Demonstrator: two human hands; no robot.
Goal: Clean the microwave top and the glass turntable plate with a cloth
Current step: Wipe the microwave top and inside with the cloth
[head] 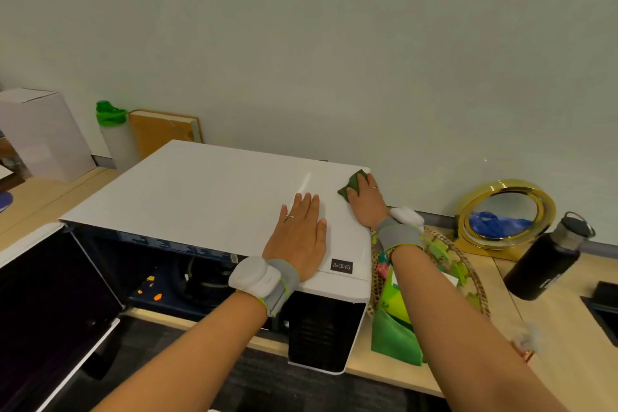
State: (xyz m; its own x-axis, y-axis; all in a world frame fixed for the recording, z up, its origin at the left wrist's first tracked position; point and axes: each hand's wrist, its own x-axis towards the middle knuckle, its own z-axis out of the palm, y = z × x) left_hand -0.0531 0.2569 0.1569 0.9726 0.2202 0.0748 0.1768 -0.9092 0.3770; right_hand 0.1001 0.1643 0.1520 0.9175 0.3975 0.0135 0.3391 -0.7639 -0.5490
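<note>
A white box (40,134) stands far to the left on the wooden counter (565,338). Next to it is a clear bottle with a green lid (112,134), and a wooden board (164,132) leans on the wall behind it. The microwave door (50,304) hangs open on the left side. Inside the dark microwave you can see part of the glass turntable plate (204,278), with some orange bits (150,288) near it. The white microwave top (187,197) is big and flat. The left hand (299,234) lies flat on it near the front, with straight fingers spread out, holding nothing. The right hand (364,201) is at the far right corner of the top. Its fingers press down on a small green cloth (352,182), which is bunched under the fingertips and touches the white top. Both wrists wear grey bands with white pads. To the right of the microwave sits a woven basket (478,278) with green things in it. Behind the basket a round gold mirror (506,214) leans on the wall. A black bottle (545,261) stands just beside the mirror, on the right.
</note>
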